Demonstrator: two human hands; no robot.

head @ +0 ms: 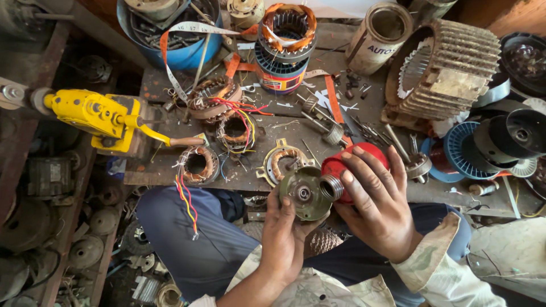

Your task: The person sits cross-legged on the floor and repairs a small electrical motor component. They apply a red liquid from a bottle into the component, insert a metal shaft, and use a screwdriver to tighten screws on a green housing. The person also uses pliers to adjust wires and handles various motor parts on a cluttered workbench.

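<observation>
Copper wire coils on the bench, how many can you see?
5: one atop the striped stack, two with coloured wires mid-bench, one at the front edge, one in a brass frame. Clutter may hide more.

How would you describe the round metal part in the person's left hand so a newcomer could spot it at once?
Start at the cluttered wooden workbench, then drop to its near edge, where both hands meet. The left hand holds up a round, olive-green metal end cover with a small bearing hole at its centre, right beside the red plastic bottle in the right hand. Unlike the copper-wound stator coils nearby, it carries no wire.
</observation>
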